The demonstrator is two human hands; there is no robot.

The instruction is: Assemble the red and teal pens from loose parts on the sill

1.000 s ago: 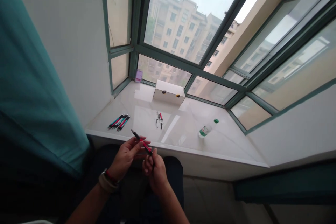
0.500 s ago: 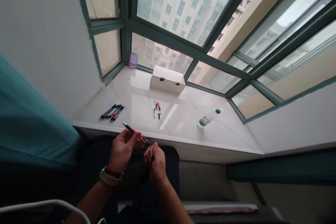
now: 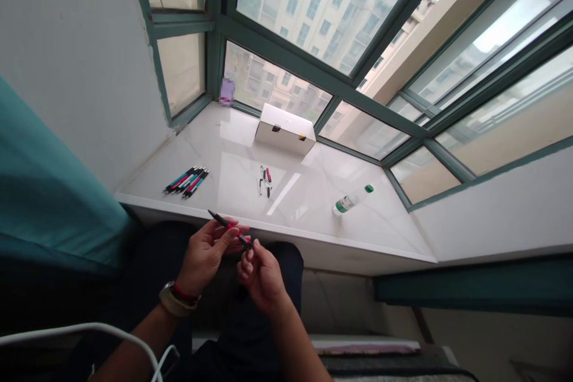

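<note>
A red and black pen (image 3: 227, 226) is held over my lap, just in front of the white sill (image 3: 308, 203). My left hand (image 3: 203, 253) grips its middle with closed fingers. The fingers of my right hand (image 3: 259, 271) pinch the pen's near tip. On the sill's left lies a bunch of several pens (image 3: 185, 180), red, teal and black. Loose pen parts (image 3: 265, 178) lie at the sill's centre.
A white box (image 3: 285, 129) stands at the back of the sill by the window. A plastic bottle with a green cap (image 3: 350, 200) lies on its side to the right. A teal curtain (image 3: 40, 191) hangs at left. A white cable (image 3: 111, 334) crosses the bottom left.
The view has tipped downward, so the sill sits higher in the picture. Both hands keep hold of the pen, with the right hand's fingers shifting at its tip.
</note>
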